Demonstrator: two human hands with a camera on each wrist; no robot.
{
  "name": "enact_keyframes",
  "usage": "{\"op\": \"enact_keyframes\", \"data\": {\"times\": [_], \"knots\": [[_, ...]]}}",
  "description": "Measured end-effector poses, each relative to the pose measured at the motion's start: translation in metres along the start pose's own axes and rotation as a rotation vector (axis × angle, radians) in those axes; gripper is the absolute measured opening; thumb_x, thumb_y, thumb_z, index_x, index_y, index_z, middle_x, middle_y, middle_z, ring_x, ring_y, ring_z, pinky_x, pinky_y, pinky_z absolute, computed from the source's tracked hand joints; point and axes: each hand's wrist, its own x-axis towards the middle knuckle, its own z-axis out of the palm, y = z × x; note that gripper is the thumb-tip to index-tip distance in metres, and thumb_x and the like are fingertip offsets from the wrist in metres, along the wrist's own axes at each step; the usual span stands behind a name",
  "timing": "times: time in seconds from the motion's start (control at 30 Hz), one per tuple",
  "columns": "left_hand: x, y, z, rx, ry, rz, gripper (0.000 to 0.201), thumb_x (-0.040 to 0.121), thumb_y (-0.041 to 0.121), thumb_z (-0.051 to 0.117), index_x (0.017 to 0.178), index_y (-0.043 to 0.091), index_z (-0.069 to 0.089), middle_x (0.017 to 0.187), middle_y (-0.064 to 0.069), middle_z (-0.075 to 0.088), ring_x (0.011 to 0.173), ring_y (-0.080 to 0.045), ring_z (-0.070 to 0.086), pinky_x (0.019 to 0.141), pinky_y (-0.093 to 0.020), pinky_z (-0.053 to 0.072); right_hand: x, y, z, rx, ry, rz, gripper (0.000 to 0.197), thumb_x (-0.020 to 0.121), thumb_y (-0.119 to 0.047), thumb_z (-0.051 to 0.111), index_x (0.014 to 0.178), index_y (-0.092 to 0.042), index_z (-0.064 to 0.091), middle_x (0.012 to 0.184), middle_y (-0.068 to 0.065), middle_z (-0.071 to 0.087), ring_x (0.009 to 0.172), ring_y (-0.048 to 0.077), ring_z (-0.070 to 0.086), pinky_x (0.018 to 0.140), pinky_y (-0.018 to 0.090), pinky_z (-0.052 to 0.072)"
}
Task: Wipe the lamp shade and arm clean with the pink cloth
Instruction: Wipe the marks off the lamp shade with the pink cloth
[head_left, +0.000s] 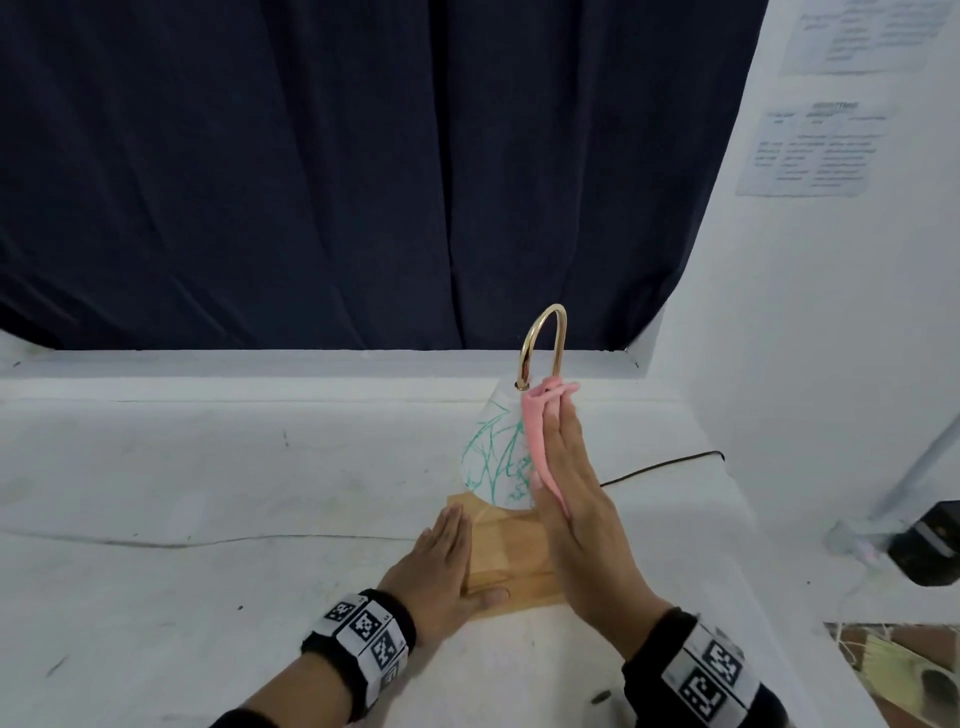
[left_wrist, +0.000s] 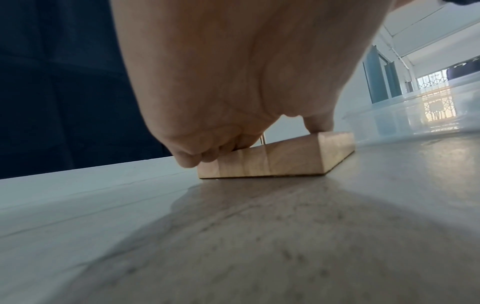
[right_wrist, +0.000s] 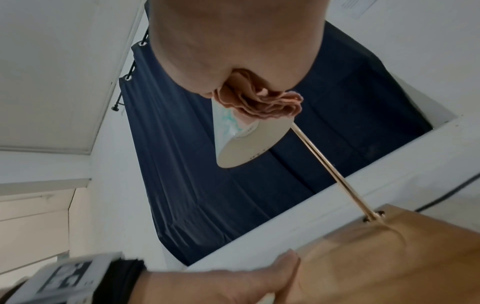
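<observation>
A lamp stands on the white table (head_left: 208, 467). It has a white cone shade (head_left: 493, 457) with green scribbles, a curved gold arm (head_left: 543, 327) and a flat wooden base (head_left: 514, 556). My right hand (head_left: 563, 452) is upright with straight fingers and presses the folded pink cloth (head_left: 535, 431) against the shade's right side, near its top. In the right wrist view the cloth (right_wrist: 262, 105) bunches out under the palm onto the shade (right_wrist: 244, 144), beside the arm (right_wrist: 332, 170). My left hand (head_left: 447, 551) lies flat on the base's left edge (left_wrist: 272, 160).
A black cable (head_left: 660, 467) runs across the table behind the lamp to the right. A dark blue curtain (head_left: 311, 182) hangs at the back. A white wall with printed sheets (head_left: 815, 150) and a black object (head_left: 930, 540) stand at the right. A clear plastic tub (left_wrist: 415, 115) sits nearby.
</observation>
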Motion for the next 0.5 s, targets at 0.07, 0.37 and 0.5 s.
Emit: {"op": "enact_keyframes", "data": {"times": [0.07,0.37,0.5], "knots": [[0.0,0.0,0.0,0.004,-0.005,-0.004,0.121,0.074,0.088,0.01,0.155,0.003,-0.018,0.164,-0.012,-0.025,0.151,-0.019,-0.022,0.125,-0.037,-0.004,0.01,-0.002,-0.004,0.026,-0.004,-0.015,0.061,0.108,-0.015,0.032,0.159,-0.03,0.004,0.171,-0.013,-0.004,0.156,0.002,-0.004,0.127,0.023,0.002],[-0.002,0.003,-0.003,0.008,0.002,-0.006,0.12,0.076,0.087,0.013,0.155,0.002,-0.016,0.164,-0.012,-0.023,0.152,-0.019,-0.021,0.125,-0.037,-0.003,-0.003,0.02,0.001,-0.228,-0.017,-0.226,0.065,0.107,-0.019,0.031,0.162,-0.032,-0.001,0.172,-0.005,-0.009,0.159,0.023,-0.002,0.129,0.046,0.013],[0.001,0.001,-0.002,0.004,0.003,0.011,0.129,0.065,0.09,0.008,0.155,0.001,-0.016,0.164,-0.013,-0.023,0.152,-0.019,-0.021,0.125,-0.035,-0.005,0.0,0.015,-0.002,-0.085,-0.057,-0.075,0.06,0.107,-0.03,0.027,0.163,-0.022,0.005,0.172,-0.004,-0.01,0.158,0.013,-0.008,0.129,0.037,0.005]]}}
